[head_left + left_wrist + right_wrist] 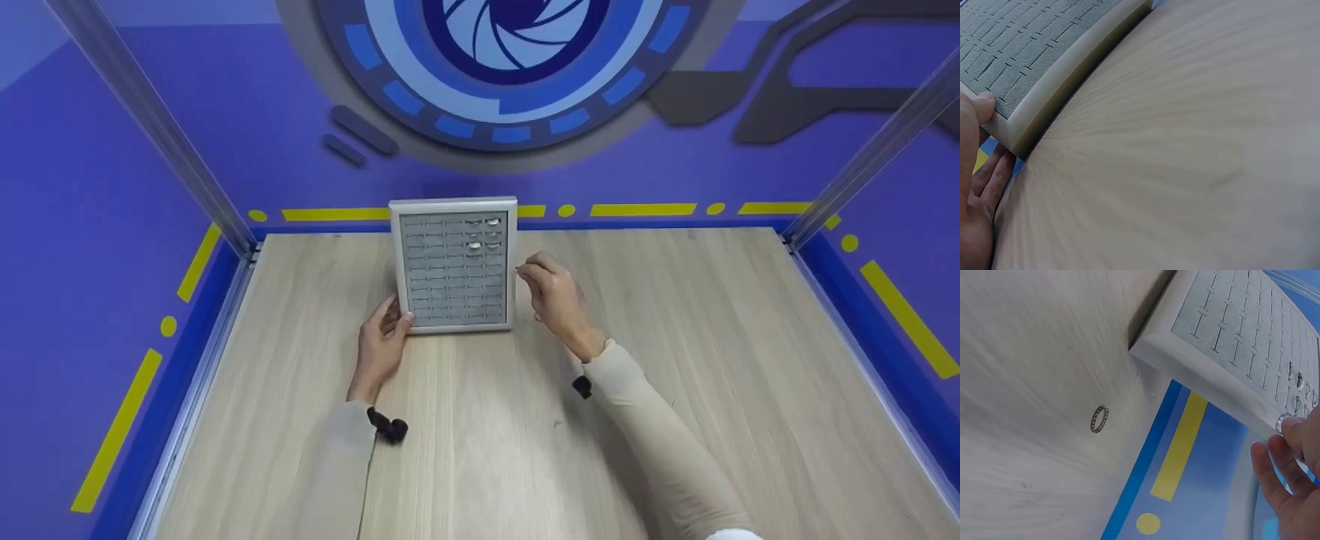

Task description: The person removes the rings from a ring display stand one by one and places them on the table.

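Head view: left hand (381,346) grips the lower left corner of the display frame (459,328), thumb over the front rim, other fingers behind. Frame stands tilted on the table (480,450), between the two hands. Right hand (556,296), just beside the frame's right edge, pinches a ring (1281,423) between thumb and finger.

Step in hand (judged): bringing the pinched ring to the slotted pad (450,289), left of the right hand. Seated rings (474,245) sit ahead and to the left of that hand, in the two rightmost columns. Next move appears to call for lining the band up with a bare slit and pressing it in, left hand bracing the frame.

Loose ring (1099,419) on the table, well apart from the right hand; could not be picked out in the head view.

Hard to read: pinched ring partly covered by the thumb; left fingers partly hidden behind the frame; whatever props the frame, not visible. Left wrist view cuts off the pad's upper part.
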### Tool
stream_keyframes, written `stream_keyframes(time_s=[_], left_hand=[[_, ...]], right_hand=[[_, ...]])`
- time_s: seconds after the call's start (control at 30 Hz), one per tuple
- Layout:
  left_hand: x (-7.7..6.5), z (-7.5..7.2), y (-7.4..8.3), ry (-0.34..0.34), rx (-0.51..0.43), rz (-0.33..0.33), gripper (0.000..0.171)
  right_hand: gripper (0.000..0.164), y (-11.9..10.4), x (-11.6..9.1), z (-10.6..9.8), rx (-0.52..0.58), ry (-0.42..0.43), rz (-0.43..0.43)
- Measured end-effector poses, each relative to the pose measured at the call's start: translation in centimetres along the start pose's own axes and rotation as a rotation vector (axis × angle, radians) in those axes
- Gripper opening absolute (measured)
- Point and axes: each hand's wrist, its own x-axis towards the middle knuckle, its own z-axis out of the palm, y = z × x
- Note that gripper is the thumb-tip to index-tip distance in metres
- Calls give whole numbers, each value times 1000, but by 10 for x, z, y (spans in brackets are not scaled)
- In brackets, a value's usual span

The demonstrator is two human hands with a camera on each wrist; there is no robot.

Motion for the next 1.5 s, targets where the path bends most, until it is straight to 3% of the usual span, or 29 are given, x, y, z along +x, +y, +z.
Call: stream_keyframes(time_s=[0.23,0.37,0.6,0.83,1.13,1.5], left_hand=[[1,-1,1,-10,-6,8,56],[1,-2,1,-12,-1,9,57],[2,-1,2,-9,-11,23,58],[1,-2,2,-11,-16,16,56],[1,-1,1,-10,-15,12,56],[1,-1,0,3,-13,20,58]], right_hand=[[12,11,-8,1,70,39,-33],[12,15,-14,-2,65,6,-2],[12,22,-22,-7,-47,-8,11],[12,29,-32,-10,0,-42,28],[16,38,-47,-18,21,-111,147],[13,48,-58,-17,-7,-124,117]])
